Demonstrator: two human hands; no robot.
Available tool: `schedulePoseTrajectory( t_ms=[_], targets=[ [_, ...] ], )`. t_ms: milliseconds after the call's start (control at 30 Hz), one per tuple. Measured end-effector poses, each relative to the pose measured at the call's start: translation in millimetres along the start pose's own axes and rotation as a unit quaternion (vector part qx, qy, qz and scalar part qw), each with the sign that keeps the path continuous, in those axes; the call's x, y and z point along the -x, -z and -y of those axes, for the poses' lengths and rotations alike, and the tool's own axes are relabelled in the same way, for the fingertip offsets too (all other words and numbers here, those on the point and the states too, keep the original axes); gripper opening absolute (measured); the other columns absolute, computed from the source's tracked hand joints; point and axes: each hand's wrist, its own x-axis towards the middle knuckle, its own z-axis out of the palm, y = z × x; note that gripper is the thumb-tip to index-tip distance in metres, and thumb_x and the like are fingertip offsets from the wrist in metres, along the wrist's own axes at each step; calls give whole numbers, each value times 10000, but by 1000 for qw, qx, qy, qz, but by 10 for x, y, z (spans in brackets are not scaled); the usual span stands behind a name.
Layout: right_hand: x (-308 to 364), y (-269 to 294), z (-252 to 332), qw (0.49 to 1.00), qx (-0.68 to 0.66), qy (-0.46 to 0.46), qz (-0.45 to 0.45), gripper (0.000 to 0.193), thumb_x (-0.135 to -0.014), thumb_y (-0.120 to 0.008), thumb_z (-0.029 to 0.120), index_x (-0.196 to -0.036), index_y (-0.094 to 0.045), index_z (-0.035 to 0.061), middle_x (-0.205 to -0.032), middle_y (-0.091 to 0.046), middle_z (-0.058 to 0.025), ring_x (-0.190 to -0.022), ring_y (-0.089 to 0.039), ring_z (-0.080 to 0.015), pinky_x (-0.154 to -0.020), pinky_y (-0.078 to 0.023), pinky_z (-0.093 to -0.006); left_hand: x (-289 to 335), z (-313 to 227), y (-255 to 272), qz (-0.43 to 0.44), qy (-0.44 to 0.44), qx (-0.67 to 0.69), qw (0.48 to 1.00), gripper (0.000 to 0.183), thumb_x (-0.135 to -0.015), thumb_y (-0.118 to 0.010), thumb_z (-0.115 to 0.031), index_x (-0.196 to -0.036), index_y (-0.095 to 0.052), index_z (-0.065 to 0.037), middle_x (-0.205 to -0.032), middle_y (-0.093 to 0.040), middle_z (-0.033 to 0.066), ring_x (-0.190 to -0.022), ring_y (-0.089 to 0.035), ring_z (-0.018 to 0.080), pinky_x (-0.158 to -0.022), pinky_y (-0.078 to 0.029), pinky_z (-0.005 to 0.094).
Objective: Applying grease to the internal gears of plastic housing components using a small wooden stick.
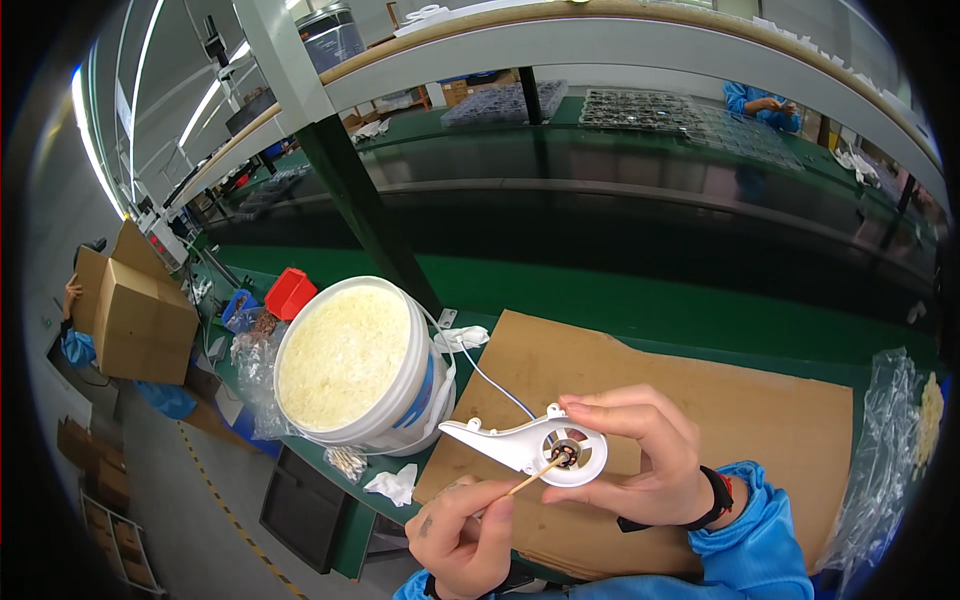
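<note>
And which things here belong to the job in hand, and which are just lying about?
In the job:
- thin stick, in the left hand
- white plastic housing, in the right hand

Apparently just lying about:
- red bin
- black tray
- clear plastic sheeting, far right

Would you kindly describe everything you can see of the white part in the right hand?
The white part looks like smooth molded plastic: a round, open ring with a dark centre, drawn out into a tapering arm that points left. Small lugs stand along its upper edge. The right hand grips the ring from the right, above the cardboard sheet. The left hand holds a thin stick, its tip at the dark centre. A pale cable runs up to it; any joint is hidden.
</note>
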Motion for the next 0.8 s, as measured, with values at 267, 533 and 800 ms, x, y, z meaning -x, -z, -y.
schedulePoseTrajectory(
  t_ms=[267,533,800],
  targets=[
    [-1,5,16,1000,2,2,-1,583,-649,-851,167,-1147,-595,4,-1068,-620,-119,-916,-650,-216,-765,-543,-292,-8,-22,23,13,-37,-63,997,110,-781,-656,68,-886,-654,35,-711,-619,72,-545,-469,89,-479,-346,214],
    [-10,5,13,1000,6,-2,3,592,-646,-855,173,-1147,-592,-3,-1061,-624,-123,-921,-649,-225,-774,-540,-298,-38,6,5,-21,-159,-135,978,220,-728,-711,99,-924,-656,15,-708,-611,103,-542,-508,197,-482,-388,273],
    [-14,7,33,1000,13,-4,8,592,-642,-856,173,-1143,-594,0,-1060,-630,-123,-925,-649,-226,-774,-539,-299,-25,12,29,-44,-190,-135,972,244,-729,-709,104,-949,-653,15,-710,-602,115,-565,-528,207,-506,-407,290]
  ],
)
